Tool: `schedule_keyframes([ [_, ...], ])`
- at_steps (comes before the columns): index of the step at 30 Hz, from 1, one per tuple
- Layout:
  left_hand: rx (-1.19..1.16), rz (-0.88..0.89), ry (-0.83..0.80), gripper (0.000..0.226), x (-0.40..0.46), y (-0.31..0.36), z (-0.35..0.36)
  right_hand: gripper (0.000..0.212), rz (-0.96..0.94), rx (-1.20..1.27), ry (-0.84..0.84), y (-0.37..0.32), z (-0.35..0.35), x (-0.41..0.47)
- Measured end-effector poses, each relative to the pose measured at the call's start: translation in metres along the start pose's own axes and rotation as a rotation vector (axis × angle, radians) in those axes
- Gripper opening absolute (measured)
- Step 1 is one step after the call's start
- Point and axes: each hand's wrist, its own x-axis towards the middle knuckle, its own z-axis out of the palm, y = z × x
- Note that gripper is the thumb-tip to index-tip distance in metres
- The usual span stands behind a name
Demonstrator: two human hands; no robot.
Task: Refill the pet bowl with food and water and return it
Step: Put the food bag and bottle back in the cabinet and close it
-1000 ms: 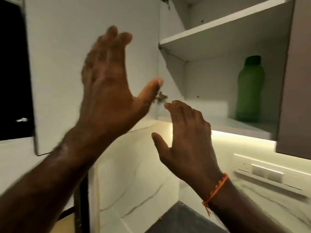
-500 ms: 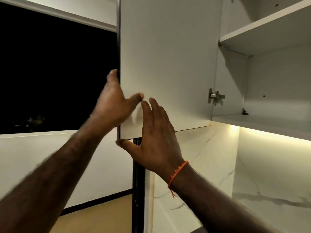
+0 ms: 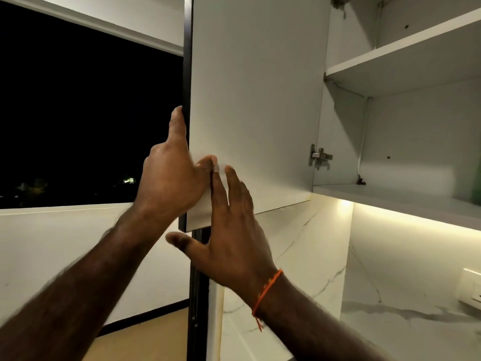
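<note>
Change since earlier frame: both hands now lie on the cabinet door [image 3: 255,100]; half a second ago the left thumb was just short of it, and one second ago a green bottle showed on the lower shelf.
Cabinet door: swung wide open, long axis vertical, white inner face toward the camera, free dark edge at the left, hinged edge at the right by the metal hinge [image 3: 319,156].
Left hand [image 3: 171,178]: fingers wrapped round the door's free edge near its lower left corner, thumb pressed on the inner face; it grips the door.
Right hand [image 3: 231,238]: fingers straight and spread, tips flat against the inner face just beside the left thumb; thumb stretched out below the door's bottom edge, holding nothing. An orange thread [image 3: 265,293] circles the wrist.
Cabinet interior: upper shelf [image 3: 406,56] shows bare white board; lower shelf [image 3: 395,201] carries only a faint green blur at the frame's right edge, too smeared to identify.
Pet bowl: out of view.
Surroundings: dark window [image 3: 86,113] to the left; lit marble wall [image 3: 299,256] under the cabinet.
</note>
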Motion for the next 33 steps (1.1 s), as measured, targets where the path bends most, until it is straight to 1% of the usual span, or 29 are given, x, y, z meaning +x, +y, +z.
schedule_keyframes([
  [4,-0.029,0.107,0.030,0.094,-0.021,0.025,0.002,0.106,-0.002,0.094,0.077,0.004,-0.032,-0.023],
  [8,-0.164,0.309,0.070,0.082,-0.045,0.061,0.012,0.099,0.004,0.196,0.160,0.010,-0.077,-0.052],
  [11,-0.266,0.445,0.046,0.080,-0.062,0.095,0.028,0.092,-0.003,0.241,0.235,0.023,-0.113,-0.074],
  [14,-0.309,0.536,0.004,0.082,-0.075,0.130,0.046,0.071,0.060,0.172,0.278,0.045,-0.145,-0.097],
  [16,-0.340,0.598,-0.064,0.084,-0.082,0.152,0.061,0.053,0.101,0.084,0.316,0.063,-0.167,-0.110],
  [18,-0.370,0.642,-0.142,0.083,-0.089,0.174,0.076,0.042,0.149,0.030,0.350,0.081,-0.187,-0.122],
  [20,-0.378,0.665,-0.215,0.079,-0.096,0.198,0.090,0.041,0.214,-0.060,0.387,0.097,-0.205,-0.134],
  [21,-0.381,0.675,-0.254,0.075,-0.098,0.207,0.097,0.044,0.253,-0.125,0.402,0.104,-0.212,-0.140],
  [24,-0.415,0.714,-0.315,0.070,-0.101,0.225,0.122,0.067,0.360,-0.405,0.452,0.125,-0.222,-0.153],
  [26,-0.441,0.748,-0.326,0.068,-0.100,0.231,0.141,0.075,0.392,-0.627,0.491,0.138,-0.229,-0.161],
  [28,-0.431,0.784,-0.332,0.062,-0.097,0.236,0.164,0.073,0.416,-0.859,0.473,0.149,-0.240,-0.165],
  [30,-0.396,0.833,-0.322,0.061,-0.094,0.241,0.187,0.066,0.447,-1.074,0.418,0.159,-0.248,-0.166],
  [33,-0.348,0.895,-0.287,0.062,-0.094,0.248,0.216,0.060,0.480,-1.261,0.313,0.178,-0.256,-0.165],
])
